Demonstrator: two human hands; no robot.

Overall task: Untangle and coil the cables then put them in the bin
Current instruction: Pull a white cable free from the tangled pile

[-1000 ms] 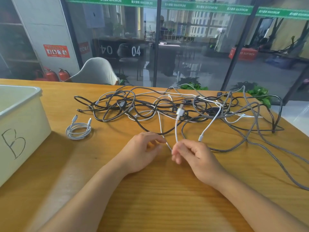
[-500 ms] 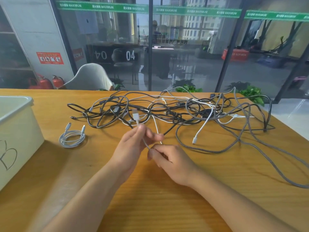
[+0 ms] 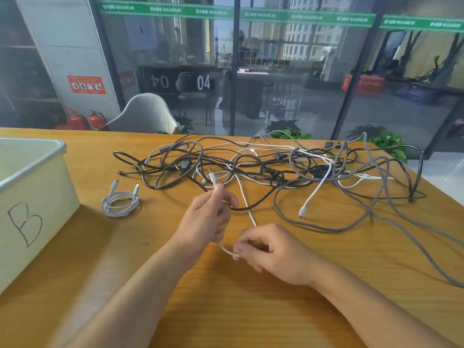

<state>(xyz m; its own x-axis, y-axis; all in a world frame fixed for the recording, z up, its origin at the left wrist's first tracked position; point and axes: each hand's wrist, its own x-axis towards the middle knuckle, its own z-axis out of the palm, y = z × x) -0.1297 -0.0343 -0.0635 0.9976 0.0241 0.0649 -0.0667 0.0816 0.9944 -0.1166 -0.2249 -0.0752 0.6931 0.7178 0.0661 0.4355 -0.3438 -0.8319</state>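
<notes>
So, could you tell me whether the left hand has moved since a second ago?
Yes. The left hand rose and went left, toward the coiled white cable.

Soft daylight, wide-angle edge distortion

Bin (image 3: 37, 177) left; coiled cable (image 3: 120, 202) beside it; tangle (image 3: 276, 172) right.

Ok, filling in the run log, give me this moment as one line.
stage: coiling | left hand: pinches white cable plug end | right hand: grips same cable | tangle: on table | bin: left
</notes>
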